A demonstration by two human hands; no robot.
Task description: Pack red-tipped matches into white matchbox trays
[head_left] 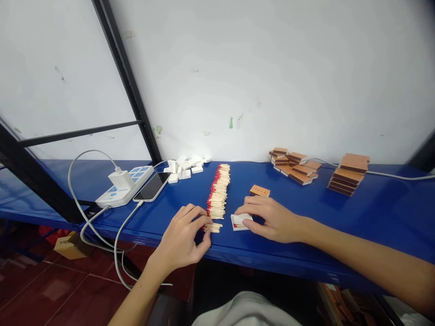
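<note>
My left hand (185,237) is closed, thumb and fingertips pinching the red-headed end of a few matches (215,227) near the table's front edge. Just beyond them runs a long row of matches (218,194), red heads to the left. To the right, my right hand (270,218) grips a white inner matchbox tray (238,221) with its fingers and thumb. Part of the tray shows some red match heads inside; the rest is under my fingers. Behind that hand lies an orange-brown matchbox sleeve (260,190).
White empty trays (183,167) are heaped at the back. Toward the right are a loose pile of matchboxes (299,168) and a stack of them (348,174). A phone (152,186), a power strip (117,194) and cables occupy the left of the blue table (374,240).
</note>
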